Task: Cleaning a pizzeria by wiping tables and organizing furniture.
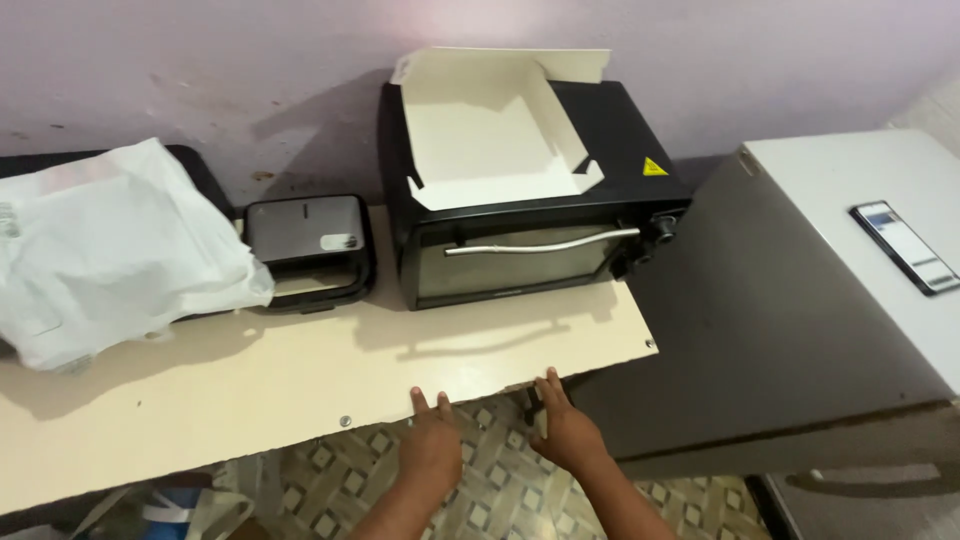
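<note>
At far left a white plastic bag (110, 250) is lying crumpled on the cream shelf board (250, 390), partly covering a dark object behind it. Just beside the bag, a small black sandwich press with a silver lid (308, 248) is sitting closed against the lilac wall (200, 70). Next along, a black countertop oven (530, 215) is standing with its glass door shut and its chrome handle running across the front; an opened white cardboard box (495, 135) is resting flat on its top. Below, at the board's front edge, the left hand (432, 445) is reaching up with fingers extended, the fingertips touching the edge and grasping nothing. Close beside it, the right hand (565, 425) is doing likewise, fingers spread open and pressing against the board's edge near its ragged corner, with nothing held. Both hands are lying over a patterned tile floor (490, 500). Farther right, a grey-sided white appliance (800, 300) is standing just beside the board, and at far right a smartphone (905, 247) is lying face up on its white top, well apart from the hands.
</note>
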